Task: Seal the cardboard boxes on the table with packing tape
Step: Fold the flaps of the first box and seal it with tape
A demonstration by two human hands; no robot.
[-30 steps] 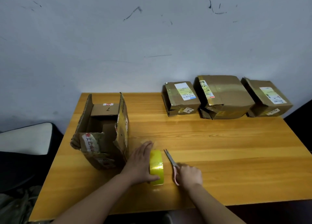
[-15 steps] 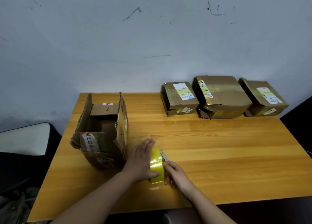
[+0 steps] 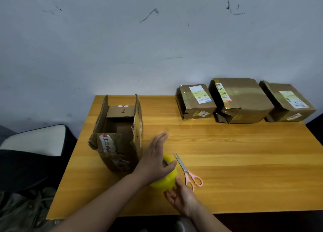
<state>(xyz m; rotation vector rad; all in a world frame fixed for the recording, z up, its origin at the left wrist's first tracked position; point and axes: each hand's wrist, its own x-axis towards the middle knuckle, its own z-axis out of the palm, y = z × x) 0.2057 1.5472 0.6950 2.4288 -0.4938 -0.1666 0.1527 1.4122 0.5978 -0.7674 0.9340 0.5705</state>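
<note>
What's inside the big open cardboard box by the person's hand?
The open brown cardboard box shows only bare cardboard walls and a folded far flap marked 7. Nothing else shows inside, but its crumpled near flap covers the bottom front corner, so something small could hide there.

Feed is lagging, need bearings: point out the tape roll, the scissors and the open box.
tape roll (image 3: 163, 183), head view, yellow outer band.
scissors (image 3: 185, 170), head view, near blade pivot.
open box (image 3: 139, 125), head view, upright right flap.

4 boxes (image 3: 120, 135), 1 tape roll (image 3: 166, 181), 1 scissors (image 3: 187, 173), 2 hands (image 3: 155, 162)
</note>
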